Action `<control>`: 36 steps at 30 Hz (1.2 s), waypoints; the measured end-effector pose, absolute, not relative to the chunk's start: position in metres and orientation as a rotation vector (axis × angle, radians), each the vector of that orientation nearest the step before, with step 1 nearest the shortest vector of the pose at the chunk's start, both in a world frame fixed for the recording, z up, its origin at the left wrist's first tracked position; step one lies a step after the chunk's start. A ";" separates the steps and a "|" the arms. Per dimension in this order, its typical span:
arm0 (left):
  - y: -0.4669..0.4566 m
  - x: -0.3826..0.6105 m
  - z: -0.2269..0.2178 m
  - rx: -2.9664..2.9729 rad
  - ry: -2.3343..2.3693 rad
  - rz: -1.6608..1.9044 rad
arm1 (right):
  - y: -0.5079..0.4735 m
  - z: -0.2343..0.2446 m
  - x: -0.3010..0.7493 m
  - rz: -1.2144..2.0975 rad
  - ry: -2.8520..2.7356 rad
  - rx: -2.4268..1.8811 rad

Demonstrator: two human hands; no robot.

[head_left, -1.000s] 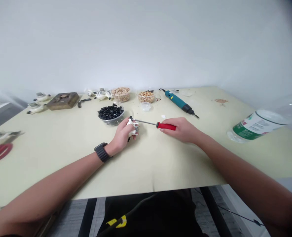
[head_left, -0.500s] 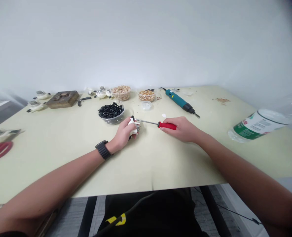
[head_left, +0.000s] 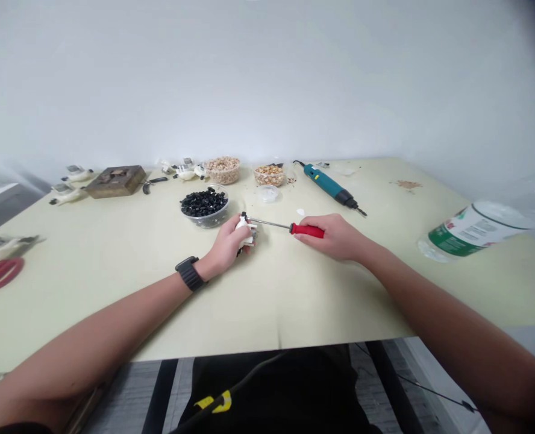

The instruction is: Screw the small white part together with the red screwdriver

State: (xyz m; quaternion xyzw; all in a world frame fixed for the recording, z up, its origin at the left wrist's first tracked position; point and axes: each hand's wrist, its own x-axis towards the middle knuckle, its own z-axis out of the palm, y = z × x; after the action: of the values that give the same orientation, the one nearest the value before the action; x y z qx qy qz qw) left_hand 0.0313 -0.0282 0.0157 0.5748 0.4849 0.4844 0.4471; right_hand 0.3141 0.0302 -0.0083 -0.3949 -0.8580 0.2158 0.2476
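Observation:
My left hand (head_left: 226,244) is closed around a small white part with black ends (head_left: 244,232), held just above the table. In my right hand (head_left: 333,235) is a screwdriver (head_left: 307,230) with a red handle, its metal shaft pointing left. The screwdriver's tip meets the upper part of the white piece, near its black end; the exact contact is too small to make out. Just beyond my left hand stands a clear bowl of black pieces (head_left: 204,204).
Behind are bowls of beige pieces (head_left: 222,170) and golden-brown pieces (head_left: 269,175), a small clear lid (head_left: 268,193) and a teal electric screwdriver (head_left: 331,185). At left lie a brown block (head_left: 116,183), white parts (head_left: 66,194) and red handles (head_left: 0,275). A plastic bottle (head_left: 470,232) lies at right.
Almost nothing differs. Both hands keep their hold on the white part and the screwdriver, and the whole view has shifted very slightly.

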 end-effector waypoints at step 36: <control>-0.029 0.032 0.018 1.429 1.235 1.176 | 0.028 -0.005 0.313 0.579 -2.340 -1.087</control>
State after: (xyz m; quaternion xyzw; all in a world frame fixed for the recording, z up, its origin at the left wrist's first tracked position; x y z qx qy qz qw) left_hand 0.0324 -0.0289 0.0179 0.5759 0.4978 0.4739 0.4427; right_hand 0.3126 0.0279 -0.0045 -0.3985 -0.8576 0.2123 0.2461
